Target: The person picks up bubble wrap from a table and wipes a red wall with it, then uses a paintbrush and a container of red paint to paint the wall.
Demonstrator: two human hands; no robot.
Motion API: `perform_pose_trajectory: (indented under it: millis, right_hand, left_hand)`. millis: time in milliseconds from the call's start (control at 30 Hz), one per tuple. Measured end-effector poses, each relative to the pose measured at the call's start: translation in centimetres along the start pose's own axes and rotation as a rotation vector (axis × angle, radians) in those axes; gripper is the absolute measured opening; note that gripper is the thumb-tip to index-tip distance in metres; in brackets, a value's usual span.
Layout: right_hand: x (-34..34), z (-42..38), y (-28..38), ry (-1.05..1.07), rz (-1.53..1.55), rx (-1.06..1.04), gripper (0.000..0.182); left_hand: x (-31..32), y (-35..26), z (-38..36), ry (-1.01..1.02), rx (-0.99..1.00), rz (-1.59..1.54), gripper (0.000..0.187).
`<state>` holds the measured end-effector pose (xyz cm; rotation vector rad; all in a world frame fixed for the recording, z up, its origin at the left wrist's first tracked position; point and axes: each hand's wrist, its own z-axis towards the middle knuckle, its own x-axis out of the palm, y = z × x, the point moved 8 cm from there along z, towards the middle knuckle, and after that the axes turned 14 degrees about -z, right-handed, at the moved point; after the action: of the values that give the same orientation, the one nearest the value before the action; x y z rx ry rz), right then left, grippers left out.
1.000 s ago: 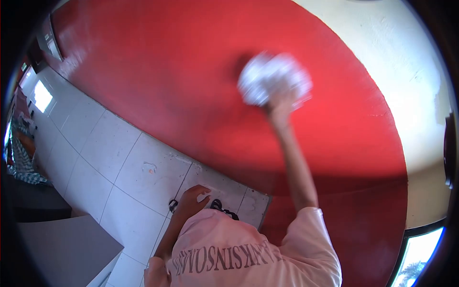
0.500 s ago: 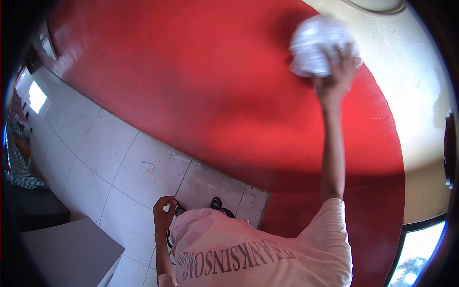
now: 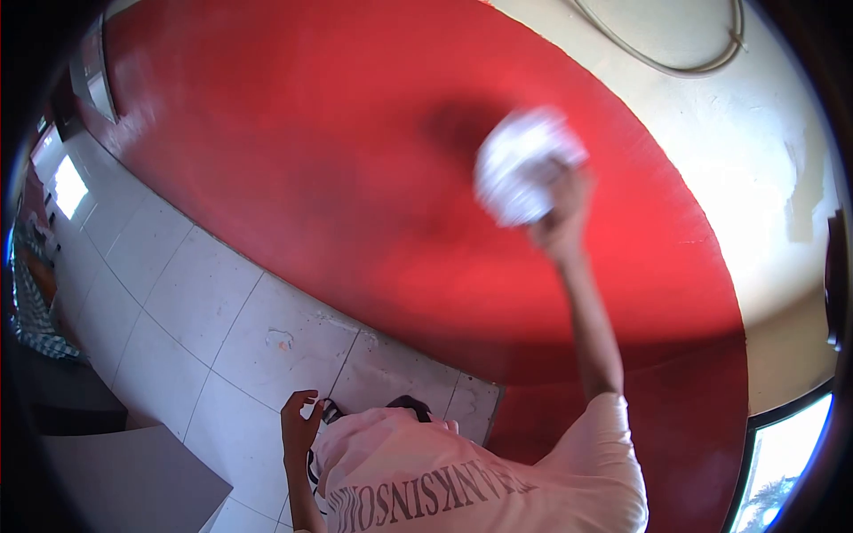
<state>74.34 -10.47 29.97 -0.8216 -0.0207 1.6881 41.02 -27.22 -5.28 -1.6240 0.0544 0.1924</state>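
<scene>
My right hand is raised against the red wall, its fingers closed on a crumpled white cloth or plastic bundle. Motion blurs both the hand and the bundle, so the material is hard to tell. A dark shadow lies on the wall just left of the bundle. Low beside my body, my left hand hangs over the tiled floor with thumb and fingers curved and apart, holding nothing.
Pale floor tiles run along the wall's base. A grey box-like surface stands at the lower left, near checked fabric. A cable hangs on the cream upper wall. A window shows at the lower right.
My right hand and the white bundle have moved left and down across the red wall. My left hand has lowered slightly, its thumb and fingers now a little farther apart.
</scene>
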Motion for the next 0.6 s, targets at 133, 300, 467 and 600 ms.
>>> perform_pose_trajectory:
  millis: [133,300,467,600]
  right_hand:
    - [-2.9,9.8,-2.6,-0.305,-0.249,0.033,0.056]
    - [12.9,0.4,4.8,0.138,-0.180,-0.053,0.058]
    - [23.5,-16.5,15.3,0.638,0.103,-0.399,0.032]
    - [15.1,-4.0,10.0,0.467,0.336,-0.208,0.055]
  left_hand:
    - [-0.8,-0.6,-0.1,0.033,0.001,0.015,0.021]
    - [-2.5,-0.1,-1.2,-0.006,0.013,0.025,0.024]
    - [-5.1,0.8,-2.3,-0.066,0.010,0.030,0.024]
    - [-6.9,2.9,-2.6,-0.122,-0.029,0.032,0.024]
